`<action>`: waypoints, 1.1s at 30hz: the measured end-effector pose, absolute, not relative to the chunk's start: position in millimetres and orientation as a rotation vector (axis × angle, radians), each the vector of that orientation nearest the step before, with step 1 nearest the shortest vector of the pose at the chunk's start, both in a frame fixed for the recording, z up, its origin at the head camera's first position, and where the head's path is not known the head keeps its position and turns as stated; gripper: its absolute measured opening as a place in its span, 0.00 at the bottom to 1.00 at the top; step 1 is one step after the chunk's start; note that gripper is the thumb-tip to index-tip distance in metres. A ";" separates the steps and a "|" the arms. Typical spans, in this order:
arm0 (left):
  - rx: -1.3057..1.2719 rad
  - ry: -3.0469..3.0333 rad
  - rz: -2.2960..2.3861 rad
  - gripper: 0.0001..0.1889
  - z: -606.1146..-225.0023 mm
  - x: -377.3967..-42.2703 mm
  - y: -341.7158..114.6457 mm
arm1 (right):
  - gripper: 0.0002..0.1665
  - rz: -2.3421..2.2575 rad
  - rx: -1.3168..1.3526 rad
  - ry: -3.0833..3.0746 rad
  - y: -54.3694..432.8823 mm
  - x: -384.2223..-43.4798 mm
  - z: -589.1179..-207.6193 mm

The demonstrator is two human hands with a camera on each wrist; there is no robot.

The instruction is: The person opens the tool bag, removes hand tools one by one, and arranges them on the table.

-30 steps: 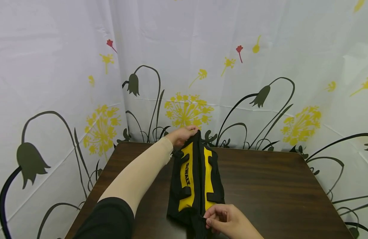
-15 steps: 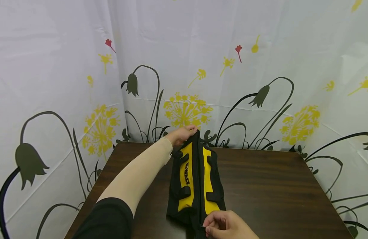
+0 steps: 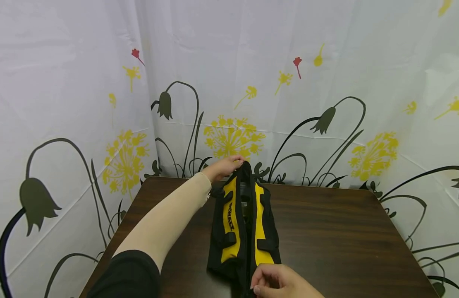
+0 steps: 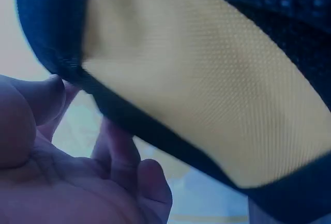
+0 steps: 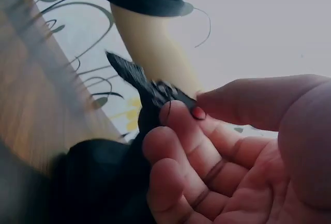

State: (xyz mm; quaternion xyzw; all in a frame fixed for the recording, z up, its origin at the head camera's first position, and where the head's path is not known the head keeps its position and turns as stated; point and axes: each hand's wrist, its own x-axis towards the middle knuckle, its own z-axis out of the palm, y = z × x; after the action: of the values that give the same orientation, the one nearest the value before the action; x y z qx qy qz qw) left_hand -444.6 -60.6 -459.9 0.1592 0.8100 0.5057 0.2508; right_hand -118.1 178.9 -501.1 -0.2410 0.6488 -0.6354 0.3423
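Note:
A black and yellow tool bag (image 3: 264, 223) with DEWALT lettering stands lengthwise on the table. My left hand (image 3: 223, 166) holds the far end of its top edge; in the left wrist view thumb and a finger pinch the black trim (image 4: 67, 71). At the near end, my right hand (image 3: 279, 281) pinches the zipper pull, which the right wrist view shows as a small dark tab (image 5: 189, 102) between thumb and forefinger. The bag's mouth gapes along its far half. Dark and greyish objects (image 3: 245, 203) show inside, too small to identify.
The dark wood-grain table (image 3: 333, 240) extends to both sides of the bag. A white curtain (image 3: 229, 62) printed with flowers hangs behind and to the left of the table.
The zipper line has parted at the far half, so the bag's inside now shows. My right hand has moved slightly toward me with the zipper pull. My left hand keeps its hold.

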 end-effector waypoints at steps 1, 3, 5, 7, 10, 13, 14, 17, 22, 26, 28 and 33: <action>0.438 2.212 1.370 0.18 -457.7 -442.7 -63.1 | 0.16 -1.673 -0.593 1.680 179.8 -121.7 -501.3; 0.484 2.277 1.322 0.20 -453.2 -435.7 -68.8 | 0.17 -1.712 -0.525 1.709 181.6 -130.7 -500.7; 0.544 2.363 1.279 0.20 -451.2 -424.7 -74.1 | 0.18 -1.752 -0.469 1.783 183.7 -141.0 -499.9; 0.624 2.441 1.247 0.21 -450.7 -408.6 -78.1 | 0.19 -1.777 -0.426 1.875 186.0 -151.6 -499.3; 0.744 2.496 1.231 0.21 -450.3 -375.7 -81.2 | 0.22 -1.780 -0.399 1.985 190.4 -166.9 -498.4; 0.850 2.488 1.230 0.23 -446.8 -339.5 -83.9 | 0.26 -1.746 -0.417 2.065 195.8 -182.7 -494.5; 0.882 2.492 1.228 0.23 -445.6 -328.7 -84.5 | 0.27 -1.730 -0.426 2.098 197.7 -188.3 -492.3; 0.931 2.555 1.210 0.24 -442.0 -302.3 -86.0 | 0.28 -1.705 -0.451 2.198 203.4 -204.8 -484.1; 0.823 2.711 1.113 0.26 -437.6 -269.8 -84.5 | 0.29 -1.667 -0.466 2.312 206.3 -225.3 -471.7; 0.689 2.694 1.089 0.27 -437.0 -248.0 -82.7 | 0.29 -1.690 -0.446 2.321 203.6 -232.0 -464.9; 0.656 2.680 1.114 0.28 -438.5 -240.6 -81.5 | 0.28 -1.713 -0.432 2.304 201.7 -232.7 -464.4; 0.661 2.786 1.004 0.29 -446.0 -229.7 -76.2 | 0.28 -1.720 -0.436 2.206 194.7 -230.5 -472.3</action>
State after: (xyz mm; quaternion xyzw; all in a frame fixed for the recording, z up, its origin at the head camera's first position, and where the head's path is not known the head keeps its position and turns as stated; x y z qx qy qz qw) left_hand -229.7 -76.2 -446.0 0.2175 0.9169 0.3303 0.0540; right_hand -230.5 194.7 -472.3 -0.1523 0.7698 -0.6003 0.1545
